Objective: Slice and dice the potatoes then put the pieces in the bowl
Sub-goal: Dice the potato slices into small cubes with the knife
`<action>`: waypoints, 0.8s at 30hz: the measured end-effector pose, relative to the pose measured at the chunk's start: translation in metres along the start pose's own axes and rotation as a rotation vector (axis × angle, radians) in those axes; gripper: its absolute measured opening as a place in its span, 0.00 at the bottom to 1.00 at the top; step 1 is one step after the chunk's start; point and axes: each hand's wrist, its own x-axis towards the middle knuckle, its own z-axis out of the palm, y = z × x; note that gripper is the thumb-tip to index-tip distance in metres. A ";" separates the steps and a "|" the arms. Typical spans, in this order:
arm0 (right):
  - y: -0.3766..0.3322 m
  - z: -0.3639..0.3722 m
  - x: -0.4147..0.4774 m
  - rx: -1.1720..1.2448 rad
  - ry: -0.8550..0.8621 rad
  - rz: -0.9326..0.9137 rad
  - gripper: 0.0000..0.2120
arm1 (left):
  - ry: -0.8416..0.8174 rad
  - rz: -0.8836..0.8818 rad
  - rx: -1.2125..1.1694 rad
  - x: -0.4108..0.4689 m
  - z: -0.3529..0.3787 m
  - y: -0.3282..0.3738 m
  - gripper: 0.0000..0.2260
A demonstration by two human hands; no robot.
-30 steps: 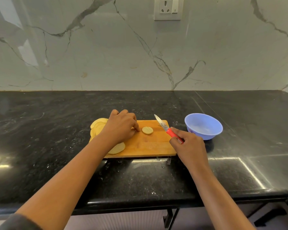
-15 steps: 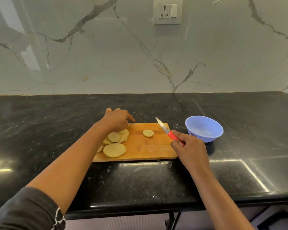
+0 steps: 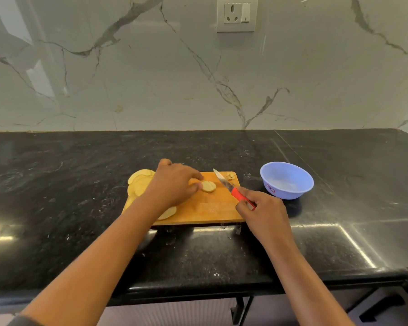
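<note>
A wooden cutting board [image 3: 210, 210] lies on the black counter. A pile of round potato slices [image 3: 139, 182] covers its left end, and one more slice [image 3: 167, 212] peeks out under my left wrist. A small scored slice [image 3: 209, 186] sits mid-board; my left hand [image 3: 172, 184] holds its left edge between thumb and forefinger. My right hand [image 3: 262, 208] grips the red handle of a knife [image 3: 224, 182], blade pointing up-left just right of that slice and clear of it. The blue bowl [image 3: 290, 194] stands to the right of the board.
A few small potato scraps [image 3: 230, 177] lie at the board's back right corner. The black counter [image 3: 80, 184] ends at a marble wall with a socket [image 3: 236, 15]. The counter's front edge is close to me, with a dark handle [image 3: 382, 307] below at the right.
My left hand moved from over the slice pile at the board's left end back right to the small slice and took hold of it. The knife hand stayed near the board's right side.
</note>
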 end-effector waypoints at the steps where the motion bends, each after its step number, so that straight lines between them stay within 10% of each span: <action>1: -0.002 0.000 -0.001 -0.040 -0.008 -0.024 0.18 | 0.022 0.027 0.034 -0.007 0.003 0.006 0.16; 24: -0.027 -0.015 0.011 -0.310 -0.162 -0.256 0.19 | -0.141 0.192 0.056 -0.018 0.013 0.007 0.20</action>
